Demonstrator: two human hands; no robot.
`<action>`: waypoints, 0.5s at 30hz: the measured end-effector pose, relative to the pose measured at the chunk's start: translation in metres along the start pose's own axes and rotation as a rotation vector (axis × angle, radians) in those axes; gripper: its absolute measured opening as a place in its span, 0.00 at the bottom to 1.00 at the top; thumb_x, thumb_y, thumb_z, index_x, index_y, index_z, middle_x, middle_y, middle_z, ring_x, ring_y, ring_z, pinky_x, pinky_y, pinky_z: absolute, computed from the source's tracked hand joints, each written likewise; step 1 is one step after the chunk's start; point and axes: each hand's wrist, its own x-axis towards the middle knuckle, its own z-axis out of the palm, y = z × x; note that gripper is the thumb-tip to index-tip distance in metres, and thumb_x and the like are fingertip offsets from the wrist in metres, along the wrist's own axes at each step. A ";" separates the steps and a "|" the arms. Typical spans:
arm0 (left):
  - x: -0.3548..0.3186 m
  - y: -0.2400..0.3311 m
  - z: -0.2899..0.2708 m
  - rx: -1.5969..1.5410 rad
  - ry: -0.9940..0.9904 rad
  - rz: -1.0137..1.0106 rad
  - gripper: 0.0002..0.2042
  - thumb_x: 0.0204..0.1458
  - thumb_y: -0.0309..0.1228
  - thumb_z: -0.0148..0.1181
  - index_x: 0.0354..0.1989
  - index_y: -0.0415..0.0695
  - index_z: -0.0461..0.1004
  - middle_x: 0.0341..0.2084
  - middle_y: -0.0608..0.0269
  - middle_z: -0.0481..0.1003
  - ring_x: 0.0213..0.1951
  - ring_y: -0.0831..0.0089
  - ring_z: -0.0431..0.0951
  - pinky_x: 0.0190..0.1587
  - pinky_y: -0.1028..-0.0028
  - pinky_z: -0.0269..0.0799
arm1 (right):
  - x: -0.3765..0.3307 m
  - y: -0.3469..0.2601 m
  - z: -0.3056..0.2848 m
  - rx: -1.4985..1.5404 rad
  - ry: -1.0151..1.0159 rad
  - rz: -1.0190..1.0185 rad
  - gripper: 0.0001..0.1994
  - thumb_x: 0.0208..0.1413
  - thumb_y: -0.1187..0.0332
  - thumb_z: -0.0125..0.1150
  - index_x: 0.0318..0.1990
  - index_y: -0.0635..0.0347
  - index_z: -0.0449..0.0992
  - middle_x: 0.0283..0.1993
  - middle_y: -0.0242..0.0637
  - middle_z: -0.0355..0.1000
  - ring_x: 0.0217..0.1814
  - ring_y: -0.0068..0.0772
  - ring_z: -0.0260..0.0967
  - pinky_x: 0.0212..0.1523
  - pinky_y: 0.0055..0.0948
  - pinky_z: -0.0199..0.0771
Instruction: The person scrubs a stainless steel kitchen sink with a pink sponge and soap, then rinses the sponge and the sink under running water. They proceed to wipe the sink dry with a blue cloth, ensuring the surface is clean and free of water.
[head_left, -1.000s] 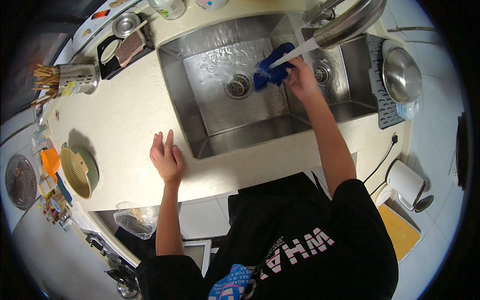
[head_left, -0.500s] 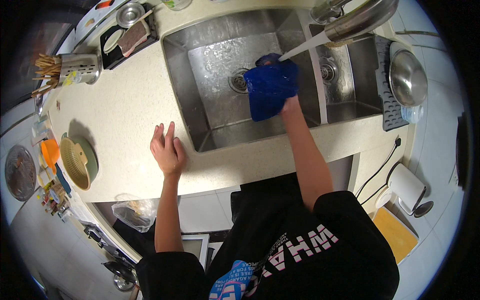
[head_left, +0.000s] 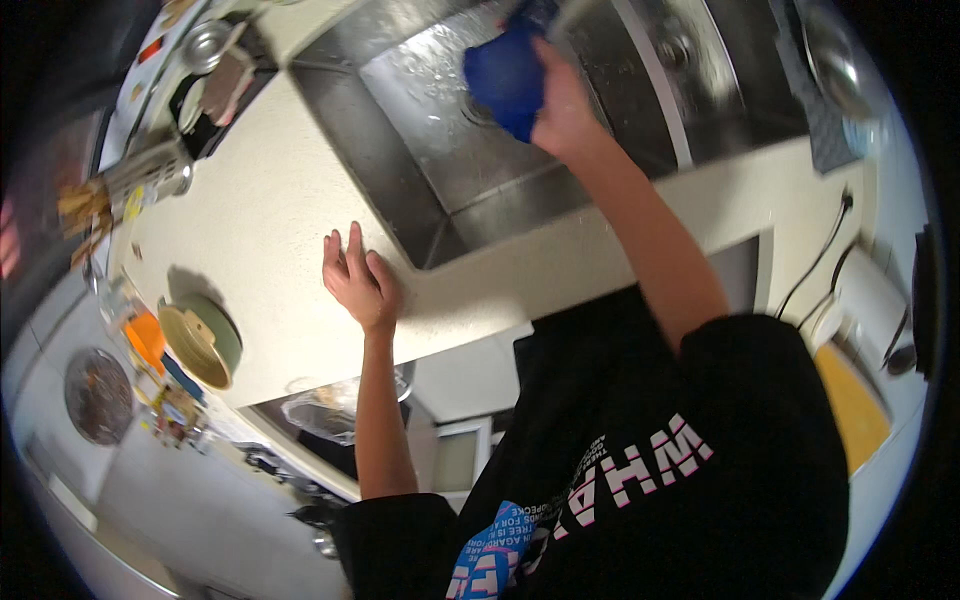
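My right hand [head_left: 568, 108] is closed on a wet blue cloth [head_left: 506, 82] over the large basin of the steel sink [head_left: 400, 205]. The cloth hangs bunched in front of the fingers and covers part of the drain. Its upper end runs toward the tap's stream at the top edge, where it blurs. My left hand [head_left: 360, 282] rests on the pale countertop [head_left: 265, 230], left of the basin's near corner. The fingers of that hand are spread and hold nothing.
A green and cream colander [head_left: 203, 345] stands at the counter's left end. Beyond it are a steel utensil holder [head_left: 150, 180] and a dark tray holding a brush-like thing and dishes. On the right, a steel bowl [head_left: 835, 65] sits by a grey mat [head_left: 828, 130].
The whole view has tilted and shifted, so the sink now sits higher in the picture. My right hand still holds the blue cloth, now gathered tighter. My left hand stays on the counter.
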 end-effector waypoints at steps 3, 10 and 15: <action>-0.001 0.002 0.003 0.031 0.003 0.021 0.20 0.58 0.35 0.41 0.58 0.46 0.66 0.55 0.44 0.60 0.58 0.51 0.58 0.58 0.55 0.51 | -0.004 0.045 -0.021 -0.746 0.037 0.108 0.18 0.61 0.54 0.47 0.48 0.59 0.70 0.40 0.35 0.73 0.38 0.29 0.72 0.42 0.30 0.72; -0.001 0.000 0.004 0.044 -0.004 0.009 0.19 0.59 0.36 0.40 0.57 0.45 0.66 0.55 0.45 0.60 0.59 0.51 0.58 0.58 0.57 0.50 | -0.050 0.152 -0.011 -1.398 -0.222 -0.026 0.21 0.61 0.54 0.42 0.41 0.69 0.65 0.31 0.59 0.71 0.34 0.61 0.69 0.36 0.47 0.68; -0.005 -0.004 0.004 0.022 0.001 -0.002 0.20 0.60 0.36 0.40 0.58 0.44 0.65 0.56 0.43 0.58 0.59 0.51 0.57 0.58 0.56 0.52 | -0.007 0.179 0.049 -1.380 0.010 -0.034 0.17 0.60 0.58 0.42 0.42 0.66 0.64 0.25 0.59 0.71 0.30 0.62 0.70 0.32 0.55 0.68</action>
